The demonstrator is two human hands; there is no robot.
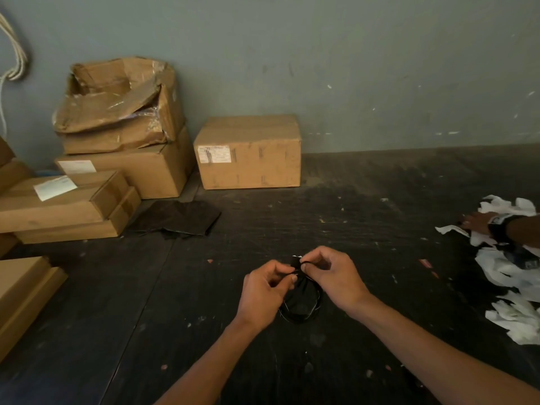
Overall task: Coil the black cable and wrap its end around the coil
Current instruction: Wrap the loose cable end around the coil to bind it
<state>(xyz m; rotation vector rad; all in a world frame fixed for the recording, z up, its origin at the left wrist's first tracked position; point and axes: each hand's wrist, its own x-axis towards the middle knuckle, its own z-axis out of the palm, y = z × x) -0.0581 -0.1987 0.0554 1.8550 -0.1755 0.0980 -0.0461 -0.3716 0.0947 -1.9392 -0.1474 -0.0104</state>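
Fingers [295, 276] of both hands pinch the top of the black cable [301, 308] coil, held just above the dark desk [365, 217]. I'd keep the left hand [263, 290] clamping the loops while the right hand [333, 276] winds the end tight.

Labels on the cardboard boxes [248, 153] are unreadable.

both your forearms reach fwd, wrists angled inward. left hand [264, 290] fingers curled, thumb n forefinger pinching; right hand [333, 276] curled too, fingertips meeting the left's, pinching.
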